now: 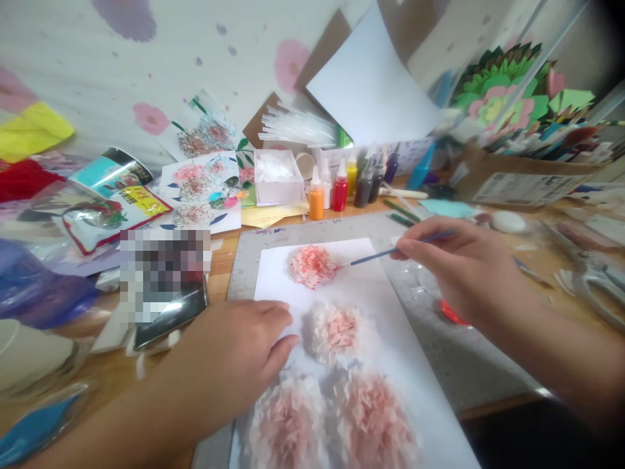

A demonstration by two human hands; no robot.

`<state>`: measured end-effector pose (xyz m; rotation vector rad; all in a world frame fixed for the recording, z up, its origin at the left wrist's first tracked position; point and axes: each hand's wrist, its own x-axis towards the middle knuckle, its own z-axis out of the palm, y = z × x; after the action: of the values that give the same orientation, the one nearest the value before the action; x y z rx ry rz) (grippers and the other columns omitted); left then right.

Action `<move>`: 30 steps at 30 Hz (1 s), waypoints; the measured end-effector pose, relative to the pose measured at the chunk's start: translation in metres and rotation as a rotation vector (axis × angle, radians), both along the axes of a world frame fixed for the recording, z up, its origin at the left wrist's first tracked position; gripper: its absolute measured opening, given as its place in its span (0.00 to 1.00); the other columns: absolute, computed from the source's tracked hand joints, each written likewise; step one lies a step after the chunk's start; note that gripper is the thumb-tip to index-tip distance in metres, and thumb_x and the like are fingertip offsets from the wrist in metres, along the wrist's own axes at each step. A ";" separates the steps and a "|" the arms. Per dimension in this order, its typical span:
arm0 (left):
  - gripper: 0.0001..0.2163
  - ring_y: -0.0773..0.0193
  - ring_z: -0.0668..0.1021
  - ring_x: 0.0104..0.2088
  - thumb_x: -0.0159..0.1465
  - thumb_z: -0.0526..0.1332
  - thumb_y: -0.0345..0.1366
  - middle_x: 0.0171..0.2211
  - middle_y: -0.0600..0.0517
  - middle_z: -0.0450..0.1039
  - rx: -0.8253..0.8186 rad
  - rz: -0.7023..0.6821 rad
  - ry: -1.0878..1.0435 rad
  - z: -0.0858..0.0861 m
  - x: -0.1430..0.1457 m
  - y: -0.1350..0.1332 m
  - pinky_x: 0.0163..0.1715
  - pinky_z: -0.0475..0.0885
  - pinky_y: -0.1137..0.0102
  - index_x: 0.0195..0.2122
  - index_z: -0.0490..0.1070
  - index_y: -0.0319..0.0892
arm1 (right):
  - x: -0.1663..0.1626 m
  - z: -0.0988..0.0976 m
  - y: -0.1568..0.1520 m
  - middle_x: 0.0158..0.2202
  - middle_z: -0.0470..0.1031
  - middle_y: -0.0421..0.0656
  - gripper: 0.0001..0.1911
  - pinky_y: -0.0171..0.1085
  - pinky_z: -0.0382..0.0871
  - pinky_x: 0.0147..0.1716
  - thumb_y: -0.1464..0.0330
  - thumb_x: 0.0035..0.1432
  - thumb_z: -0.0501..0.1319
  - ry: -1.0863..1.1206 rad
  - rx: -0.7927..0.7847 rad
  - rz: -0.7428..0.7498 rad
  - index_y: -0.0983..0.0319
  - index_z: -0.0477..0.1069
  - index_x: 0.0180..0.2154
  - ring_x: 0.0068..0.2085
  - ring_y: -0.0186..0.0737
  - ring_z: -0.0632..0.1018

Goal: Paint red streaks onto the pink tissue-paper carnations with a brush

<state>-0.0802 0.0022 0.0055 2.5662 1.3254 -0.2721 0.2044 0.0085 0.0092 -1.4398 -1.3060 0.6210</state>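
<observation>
My right hand (463, 267) is closed on a thin blue paintbrush (375, 255), whose tip touches the right side of a red-speckled tissue flower (312, 266) at the top of a white sheet (385, 326). My left hand (239, 352) lies flat on the sheet's left edge with its fingers together, holding nothing. Three paler pink tissue flowers sit lower on the sheet: one in the middle (336, 331) and two at the bottom (288, 420) (374, 420).
The sheet rests on a grey cutting mat (439, 352) on a wooden table. Behind stand small paint bottles (340, 189), a white box (278, 176), loose papers and flower pictures. Scissors (598, 280) lie at the right, a dark phone (170, 316) at the left.
</observation>
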 end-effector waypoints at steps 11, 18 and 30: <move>0.21 0.39 0.79 0.52 0.71 0.45 0.44 0.54 0.42 0.78 0.000 0.006 0.013 0.000 0.000 0.001 0.51 0.74 0.38 0.47 0.76 0.43 | 0.000 -0.003 0.001 0.24 0.79 0.41 0.09 0.35 0.62 0.20 0.61 0.52 0.69 -0.052 -0.012 0.023 0.58 0.75 0.25 0.24 0.36 0.76; 0.21 0.40 0.80 0.52 0.71 0.45 0.45 0.54 0.42 0.78 0.011 0.007 0.014 -0.001 0.000 0.002 0.51 0.75 0.39 0.47 0.76 0.44 | -0.003 0.000 -0.001 0.25 0.80 0.41 0.10 0.36 0.60 0.18 0.60 0.53 0.68 -0.061 -0.032 0.031 0.57 0.74 0.25 0.20 0.34 0.73; 0.22 0.39 0.80 0.51 0.71 0.44 0.45 0.54 0.41 0.78 0.008 -0.001 0.015 -0.001 0.002 0.001 0.50 0.75 0.38 0.48 0.76 0.43 | -0.002 -0.002 -0.001 0.25 0.80 0.40 0.10 0.35 0.48 0.13 0.60 0.52 0.69 -0.067 -0.037 0.032 0.58 0.75 0.26 0.15 0.27 0.63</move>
<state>-0.0785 0.0036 0.0046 2.5763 1.3336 -0.2877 0.2026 0.0073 0.0073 -1.4837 -1.3779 0.6256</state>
